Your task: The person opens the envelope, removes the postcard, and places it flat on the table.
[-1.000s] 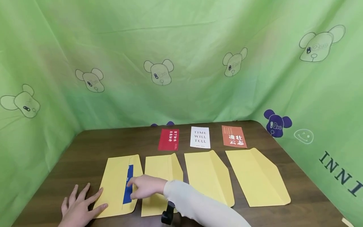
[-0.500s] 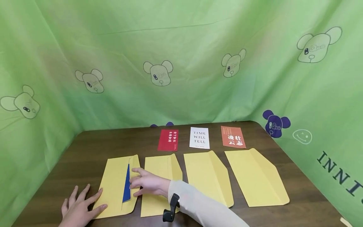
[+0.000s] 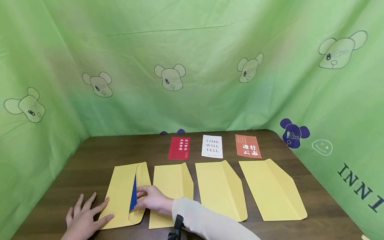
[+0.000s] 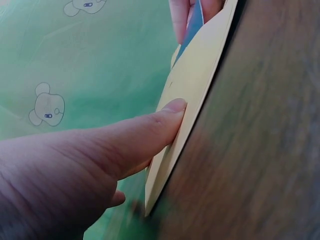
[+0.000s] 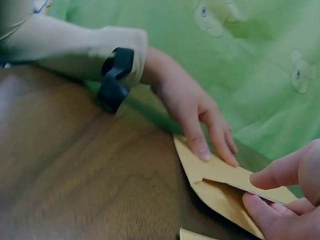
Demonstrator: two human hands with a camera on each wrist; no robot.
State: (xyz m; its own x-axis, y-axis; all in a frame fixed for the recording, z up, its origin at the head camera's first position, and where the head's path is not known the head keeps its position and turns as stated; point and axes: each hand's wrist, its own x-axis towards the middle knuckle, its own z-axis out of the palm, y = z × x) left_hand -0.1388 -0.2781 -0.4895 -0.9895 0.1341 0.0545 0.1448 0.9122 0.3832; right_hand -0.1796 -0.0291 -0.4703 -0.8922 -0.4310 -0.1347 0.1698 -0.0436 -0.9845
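At the left of the head view lies a yellow envelope (image 3: 118,196), its flap unfolded to the right. A blue card (image 3: 133,195) is mostly inside it, with a strip showing at the mouth. My right hand (image 3: 153,200) pinches the card's exposed edge; the right wrist view has the thumb on one side and fingers (image 5: 260,210) on the other. Spread fingers of my left hand (image 3: 84,216) rest on the envelope's left edge. The left wrist view shows that thumb (image 4: 160,120) on the paper and the blue card (image 4: 192,32) slanting out of the mouth.
Three more yellow envelopes lie in a row to the right: one (image 3: 166,180) partly under my right arm, one (image 3: 214,183), and one (image 3: 267,190) farthest right. Behind them are a red card (image 3: 179,148), a white card (image 3: 212,146) and an orange card (image 3: 248,146).
The right hand let go of the blue card with fingers spread, then took its edge again. Less blue shows now, and the card tilts up at the mouth. The left hand stayed put.
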